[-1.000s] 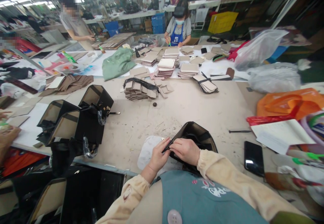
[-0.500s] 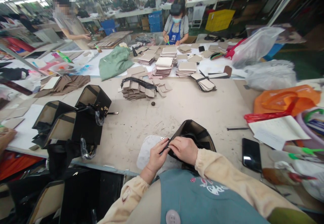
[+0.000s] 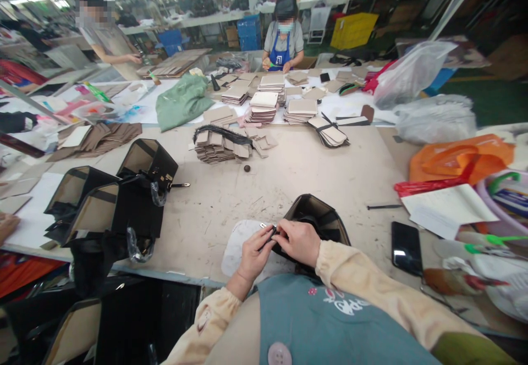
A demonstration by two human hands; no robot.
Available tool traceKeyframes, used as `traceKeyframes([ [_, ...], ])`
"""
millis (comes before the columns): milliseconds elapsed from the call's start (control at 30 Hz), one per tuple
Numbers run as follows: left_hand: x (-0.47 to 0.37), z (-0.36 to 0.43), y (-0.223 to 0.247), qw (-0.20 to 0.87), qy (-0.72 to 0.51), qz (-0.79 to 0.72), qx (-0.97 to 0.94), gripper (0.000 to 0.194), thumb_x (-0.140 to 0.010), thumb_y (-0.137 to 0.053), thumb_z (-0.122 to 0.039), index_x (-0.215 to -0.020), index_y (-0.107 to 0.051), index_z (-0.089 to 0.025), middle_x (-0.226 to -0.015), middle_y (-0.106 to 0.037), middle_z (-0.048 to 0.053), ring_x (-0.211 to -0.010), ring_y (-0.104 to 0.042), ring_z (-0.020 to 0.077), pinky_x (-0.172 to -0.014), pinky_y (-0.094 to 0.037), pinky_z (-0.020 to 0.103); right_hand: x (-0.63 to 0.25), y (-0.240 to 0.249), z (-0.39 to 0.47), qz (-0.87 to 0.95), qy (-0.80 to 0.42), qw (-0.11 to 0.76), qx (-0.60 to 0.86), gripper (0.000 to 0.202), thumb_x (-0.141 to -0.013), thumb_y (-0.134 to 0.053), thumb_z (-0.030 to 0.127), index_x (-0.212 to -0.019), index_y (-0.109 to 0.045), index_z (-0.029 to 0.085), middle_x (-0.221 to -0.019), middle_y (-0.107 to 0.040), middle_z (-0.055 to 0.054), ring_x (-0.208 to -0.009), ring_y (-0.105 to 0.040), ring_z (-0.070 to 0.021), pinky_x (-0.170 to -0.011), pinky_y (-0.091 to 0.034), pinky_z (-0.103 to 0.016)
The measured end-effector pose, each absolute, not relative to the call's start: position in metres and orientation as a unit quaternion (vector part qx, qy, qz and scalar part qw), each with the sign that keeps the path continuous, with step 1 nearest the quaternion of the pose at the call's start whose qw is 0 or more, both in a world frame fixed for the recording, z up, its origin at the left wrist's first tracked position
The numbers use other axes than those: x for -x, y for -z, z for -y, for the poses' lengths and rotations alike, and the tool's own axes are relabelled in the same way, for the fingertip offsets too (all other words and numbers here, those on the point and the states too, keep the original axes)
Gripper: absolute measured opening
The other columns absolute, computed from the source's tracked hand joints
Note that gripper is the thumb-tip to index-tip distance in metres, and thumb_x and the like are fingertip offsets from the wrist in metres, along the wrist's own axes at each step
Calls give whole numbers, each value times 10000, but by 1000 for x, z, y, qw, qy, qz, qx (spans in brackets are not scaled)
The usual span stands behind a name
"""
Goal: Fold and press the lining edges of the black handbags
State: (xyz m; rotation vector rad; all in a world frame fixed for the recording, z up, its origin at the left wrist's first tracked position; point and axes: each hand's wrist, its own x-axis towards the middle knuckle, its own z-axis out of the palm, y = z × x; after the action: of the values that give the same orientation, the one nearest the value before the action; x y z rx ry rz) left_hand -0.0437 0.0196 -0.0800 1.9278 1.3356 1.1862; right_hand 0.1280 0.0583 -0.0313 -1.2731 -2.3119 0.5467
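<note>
Black bag [image 3: 322, 210] is on the tabletop [image 3: 297, 159] close to the near edge, mouth facing up. Left hand [image 3: 252, 253] and right hand [image 3: 300, 242] are both curled in, pinching a thin black strip [image 3: 269, 237] at the bag's left side, long axis slanting near-left to far-right

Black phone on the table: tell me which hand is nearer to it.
Right. The right hand is left of the black phone, at the open black bag; the left hand is farther left, beyond the right hand.
</note>
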Motion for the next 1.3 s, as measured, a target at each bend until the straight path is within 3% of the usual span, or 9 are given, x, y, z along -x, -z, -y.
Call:
traceKeyframes([
  [367, 42, -19, 75, 261, -434, -513, -694, 232, -857, -564, -216, -1056, -681, -191, -1120, -673, 99, -1031, -641, 195, -917, -543, 372, -141, 28, -65, 841, -221, 211, 447, 165, -771, -646, 273, -827, -509, 201, -731, -618, 26, -649, -567, -117, -585, -356, -233],
  [533, 39, -20, 72, 264, -429, -525, -686, 210, -835, -599, -232, -1021, -691, -198, -1094, -683, 88, -1007, -647, 198, -915, -541, 380, -149, 32, -69, 849, -208, 207, 440, 81, -837, -591, 276, -812, -586, 199, -762, -635, -2, -709, -581, -126, -628, -382, -241],
  [733, 37, -23, 71, 265, -430, -534, -678, 199, -830, -609, -236, -1001, -707, -209, -1063, -695, 75, -982, -655, 202, -900, -547, 378, -153, 38, -73, 851, -190, 217, 438, 160, -885, -540, 306, -838, -660, 209, -835, -657, -27, -779, -595, -128, -684, -412, -241],
  [1300, 32, -27, 69, 269, -448, -543, -658, 143, -831, -605, -228, -917, -714, -197, -980, -714, 66, -918, -666, 186, -848, -560, 367, -148, 40, -77, 843, -152, 223, 466, 204, -904, -508, 311, -791, -636, 198, -792, -625, -28, -742, -564, -136, -657, -388, -258],
])
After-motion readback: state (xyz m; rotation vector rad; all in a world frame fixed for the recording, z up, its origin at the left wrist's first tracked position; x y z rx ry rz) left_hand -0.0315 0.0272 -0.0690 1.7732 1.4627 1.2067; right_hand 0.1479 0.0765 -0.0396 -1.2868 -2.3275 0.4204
